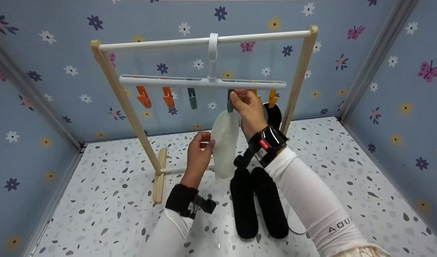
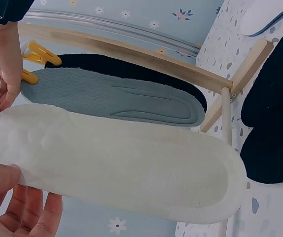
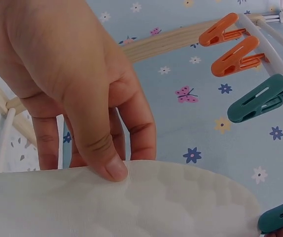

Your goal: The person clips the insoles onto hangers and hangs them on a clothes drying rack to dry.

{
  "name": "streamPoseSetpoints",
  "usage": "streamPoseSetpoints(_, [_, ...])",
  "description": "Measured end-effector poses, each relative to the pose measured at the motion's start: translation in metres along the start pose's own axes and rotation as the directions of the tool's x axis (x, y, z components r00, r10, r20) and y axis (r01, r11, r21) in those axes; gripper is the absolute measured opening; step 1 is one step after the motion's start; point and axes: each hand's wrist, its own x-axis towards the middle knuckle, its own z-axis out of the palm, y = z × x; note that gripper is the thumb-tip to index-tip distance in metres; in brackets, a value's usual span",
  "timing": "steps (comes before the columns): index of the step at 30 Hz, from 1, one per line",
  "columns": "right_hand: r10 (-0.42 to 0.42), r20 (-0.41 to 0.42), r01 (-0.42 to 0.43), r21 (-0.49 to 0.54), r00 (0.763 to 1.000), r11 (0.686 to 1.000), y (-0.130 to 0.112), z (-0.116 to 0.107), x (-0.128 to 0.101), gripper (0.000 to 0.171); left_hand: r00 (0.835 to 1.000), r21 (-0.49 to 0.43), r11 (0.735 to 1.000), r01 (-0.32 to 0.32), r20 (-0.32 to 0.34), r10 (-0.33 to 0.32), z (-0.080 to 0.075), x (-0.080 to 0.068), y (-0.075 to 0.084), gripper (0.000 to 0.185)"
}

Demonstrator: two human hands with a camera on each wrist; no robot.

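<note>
Flowered blue walls surround my speckled terrazzo floor [image 1: 347,171]. From the white clip hanger [image 1: 175,82] hangs a white fleecy insole [image 1: 225,142]; my left hand [image 1: 199,151] pinches its edge, my right hand [image 1: 249,109] squeezes the teal peg [image 1: 230,104] above (two black insoles [image 1: 257,207] lie below).

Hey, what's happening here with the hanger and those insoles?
A person is working a white insole at a clip hanger hung on a small wooden rack. The left hand holds the insole's edge, while the right hand is up at a teal clip by its top end. A grey insole hangs behind it, and two black insoles lie on the speckled floor.
</note>
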Motion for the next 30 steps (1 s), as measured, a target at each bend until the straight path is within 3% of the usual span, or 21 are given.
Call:
streamPoseSetpoints(17, [0.017,-0.026,-0.017,0.002,1.0,1.0,-0.0002,0.0003,0.002,0.005,0.999,-0.009,0.999,0.045,-0.008,-0.045,0.0002,0.0057,0.0028,0.019])
streamPoseSetpoints(30, [0.011,-0.03,-0.011,0.028,0.999,1.0,-0.0003,0.0016,0.0011,0.005,1.0,-0.005,1.0,0.014,-0.018,-0.014,0.001,0.0077,0.0046,0.016])
